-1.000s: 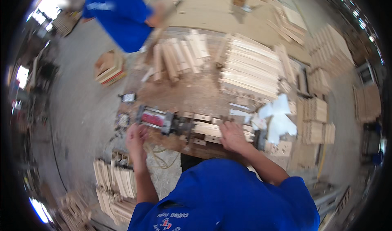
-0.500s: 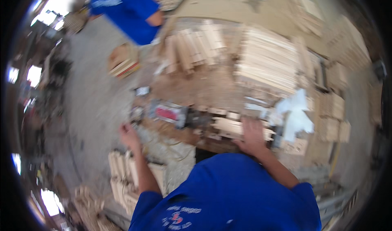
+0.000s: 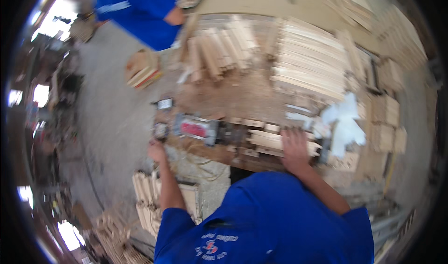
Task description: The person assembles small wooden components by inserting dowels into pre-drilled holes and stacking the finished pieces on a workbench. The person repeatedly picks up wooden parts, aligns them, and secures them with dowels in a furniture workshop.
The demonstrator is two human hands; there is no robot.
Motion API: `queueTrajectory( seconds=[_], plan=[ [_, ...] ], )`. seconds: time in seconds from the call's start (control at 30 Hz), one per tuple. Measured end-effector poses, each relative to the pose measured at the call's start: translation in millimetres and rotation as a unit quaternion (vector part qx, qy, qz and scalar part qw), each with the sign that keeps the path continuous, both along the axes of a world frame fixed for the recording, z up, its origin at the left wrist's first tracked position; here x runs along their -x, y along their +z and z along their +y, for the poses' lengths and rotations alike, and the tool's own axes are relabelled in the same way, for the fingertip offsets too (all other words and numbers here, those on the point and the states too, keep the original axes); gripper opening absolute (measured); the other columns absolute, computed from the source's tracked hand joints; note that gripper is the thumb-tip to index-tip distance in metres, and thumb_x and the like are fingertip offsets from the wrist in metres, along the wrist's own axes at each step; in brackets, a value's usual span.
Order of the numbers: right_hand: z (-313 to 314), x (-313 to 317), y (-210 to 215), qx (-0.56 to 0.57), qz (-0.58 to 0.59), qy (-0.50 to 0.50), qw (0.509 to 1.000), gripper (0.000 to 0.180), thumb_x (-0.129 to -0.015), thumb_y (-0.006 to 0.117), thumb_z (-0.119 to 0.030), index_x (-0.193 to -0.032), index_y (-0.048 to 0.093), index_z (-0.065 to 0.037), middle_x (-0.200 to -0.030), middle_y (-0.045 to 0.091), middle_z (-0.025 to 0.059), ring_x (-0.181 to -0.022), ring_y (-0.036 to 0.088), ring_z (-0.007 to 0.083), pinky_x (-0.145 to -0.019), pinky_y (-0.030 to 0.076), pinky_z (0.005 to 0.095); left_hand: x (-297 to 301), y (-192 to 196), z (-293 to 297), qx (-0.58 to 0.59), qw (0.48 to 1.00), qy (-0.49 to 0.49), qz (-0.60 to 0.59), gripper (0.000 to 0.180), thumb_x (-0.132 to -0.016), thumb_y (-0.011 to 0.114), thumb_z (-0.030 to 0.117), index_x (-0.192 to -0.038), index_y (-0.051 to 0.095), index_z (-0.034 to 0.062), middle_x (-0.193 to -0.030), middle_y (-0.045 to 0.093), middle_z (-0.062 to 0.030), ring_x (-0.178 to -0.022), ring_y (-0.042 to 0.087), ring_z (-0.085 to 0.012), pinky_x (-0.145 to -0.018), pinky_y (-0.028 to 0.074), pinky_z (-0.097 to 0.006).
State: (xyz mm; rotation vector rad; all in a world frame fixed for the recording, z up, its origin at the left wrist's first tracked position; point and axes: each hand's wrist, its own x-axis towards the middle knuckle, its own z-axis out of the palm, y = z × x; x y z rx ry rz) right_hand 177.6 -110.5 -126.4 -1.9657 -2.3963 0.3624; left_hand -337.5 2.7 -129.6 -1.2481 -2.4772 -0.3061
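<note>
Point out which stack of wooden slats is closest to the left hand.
The low stack of slats on the floor just below the left hand, beside the forearm. The other stacks lie across the bench, farther away.

— What is the person wearing?
— A bright blue short-sleeved shirt; it fills the lower middle of the head view, wide across the shoulders and creased along the back.
— Any marking on it?
— A small printed emblem in white and red near the lower hem, too blurred to make out.
— And the arms?
— Both forearms are bare below the short sleeves. The left hand [image 3: 157, 150] and the right hand [image 3: 295, 145] wear no gloves.
— Watch, rings?
— The picture is too smeared to tell.
</note>
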Motion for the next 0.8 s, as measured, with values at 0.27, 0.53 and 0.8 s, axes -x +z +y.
queueTrajectory(
  seconds=[0.27, 0.53, 0.8],
  plan=[
    [-4.7, -10.9, 6.0, -0.02, -0.009, -0.002, 1.0, 0.105, -0.073, 0.091, -0.039, -0.157, 0.039, -0.002, -0.149, 0.05, 0.0214, -0.144, 0.044, 0.042, -0.124, 0.027, 0.0599, -9.5, 7.2, -0.6, 0.02, 0.998, -0.061, -0.029, 0.05, -0.107, 0.054, 0.043, -0.104, 0.075, -0.002, -0.091, 0.075, -0.0275, -0.08, 0.072, -0.0477, -0.067, 0.056, -0.057],
    [-4.3, -16.4, 16.3, 0.003, 0.001, 0.002, 1.0, 0.106, -0.075, 0.09, -0.04, -0.158, 0.038, -0.002, -0.149, 0.05, 0.0213, -0.142, 0.045, 0.0425, -0.124, 0.027, 0.0585, 0.0, 0.6, 2.6, 0.032, 0.999, -0.018, -0.011, 0.053, -0.104, 0.057, 0.049, -0.105, 0.076, -0.0007, -0.092, 0.076, -0.0256, -0.082, 0.072, -0.0472, -0.07, 0.056, -0.057],
    [-3.3, -16.9, 14.0, 0.004, 0.014, -0.004, 1.0, 0.107, -0.074, 0.091, -0.038, -0.159, 0.037, -0.002, -0.149, 0.051, 0.021, -0.142, 0.044, 0.0425, -0.125, 0.027, 0.0584, 0.6, 5.3, 4.3, -0.123, 0.92, 0.028, -0.37, 0.05, -0.104, 0.059, 0.04, -0.107, 0.073, -0.0078, -0.095, 0.076, -0.0268, -0.079, 0.073, -0.0436, -0.068, 0.057, -0.055]
  ],
)
